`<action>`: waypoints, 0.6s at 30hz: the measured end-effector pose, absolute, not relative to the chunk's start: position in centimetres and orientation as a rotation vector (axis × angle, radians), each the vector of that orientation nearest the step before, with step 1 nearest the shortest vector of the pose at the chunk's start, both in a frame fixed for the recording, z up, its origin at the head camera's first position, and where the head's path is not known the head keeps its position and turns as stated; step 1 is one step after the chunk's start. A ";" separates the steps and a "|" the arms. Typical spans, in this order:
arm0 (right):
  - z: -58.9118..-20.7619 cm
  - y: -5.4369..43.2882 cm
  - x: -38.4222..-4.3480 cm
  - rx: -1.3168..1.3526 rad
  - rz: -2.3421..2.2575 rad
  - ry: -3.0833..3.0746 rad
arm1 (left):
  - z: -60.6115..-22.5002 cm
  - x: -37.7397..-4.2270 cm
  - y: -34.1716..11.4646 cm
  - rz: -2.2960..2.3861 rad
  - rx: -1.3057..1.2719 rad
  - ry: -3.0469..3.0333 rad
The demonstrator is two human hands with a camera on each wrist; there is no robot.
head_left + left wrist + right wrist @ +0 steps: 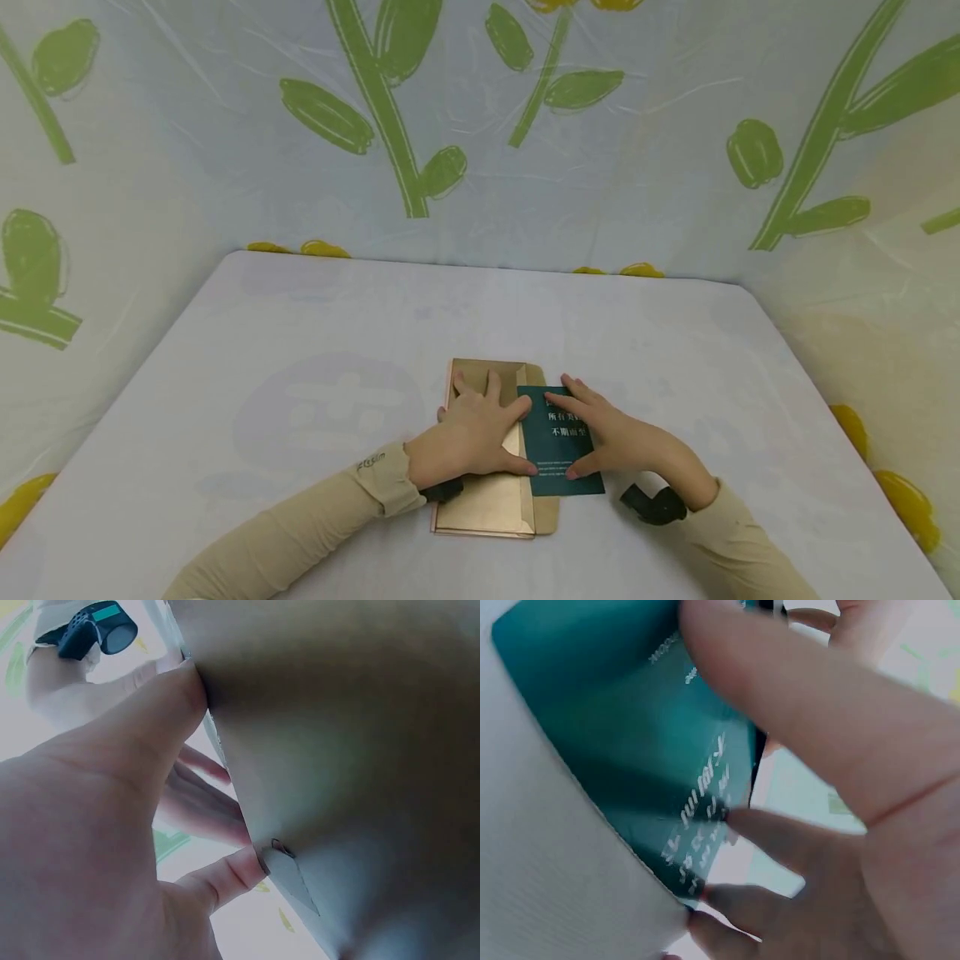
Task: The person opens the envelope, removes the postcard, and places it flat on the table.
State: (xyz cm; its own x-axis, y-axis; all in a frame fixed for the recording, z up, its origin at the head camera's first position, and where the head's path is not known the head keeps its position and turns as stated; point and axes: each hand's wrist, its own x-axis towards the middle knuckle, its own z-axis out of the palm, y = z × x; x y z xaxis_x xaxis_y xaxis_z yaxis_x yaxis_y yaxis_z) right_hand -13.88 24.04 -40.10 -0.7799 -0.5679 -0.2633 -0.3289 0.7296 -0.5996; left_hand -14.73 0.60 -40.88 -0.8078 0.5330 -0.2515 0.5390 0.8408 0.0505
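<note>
A gold paper envelope lies on the table, its open flap to the right. My left hand rests spread on the envelope, thumb and index fingertip near the mouth. In the left wrist view, the envelope's brownish surface fills the right side. A dark green card with white printed characters lies over the flap, its left edge at the mouth. Whether any of it is inside, I cannot tell. My right hand touches the card with extended fingers and thumb, also seen across the card in the right wrist view.
A white cloth covers the table. Behind and beside it hang pale sheets printed with green stems and leaves. A black wrist device sits under the right wrist, just above the table.
</note>
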 end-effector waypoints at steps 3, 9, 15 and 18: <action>-40.1 23.9 -14.1 -0.642 -0.786 2.561 | -40.8 -14.8 0.5 -0.027 0.816 2.773; -40.3 23.6 -14.4 -0.574 -0.740 2.728 | -40.8 -14.7 0.5 -0.031 0.830 2.781; -40.6 23.7 -14.5 -0.540 -0.729 2.831 | -40.7 -14.7 0.5 -0.026 0.828 2.779; -40.8 23.8 -14.6 -0.546 -0.732 2.844 | -40.8 -14.7 0.4 -0.023 0.828 2.780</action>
State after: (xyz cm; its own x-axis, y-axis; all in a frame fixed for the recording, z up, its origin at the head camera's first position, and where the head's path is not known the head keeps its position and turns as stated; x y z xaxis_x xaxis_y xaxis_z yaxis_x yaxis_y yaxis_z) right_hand -14.61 23.76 -40.80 -0.9215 -0.3841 -0.0576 -0.3085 0.8141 -0.4920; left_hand -14.70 0.45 -40.78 -0.8106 0.5371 -0.2331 0.5410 0.8394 0.0528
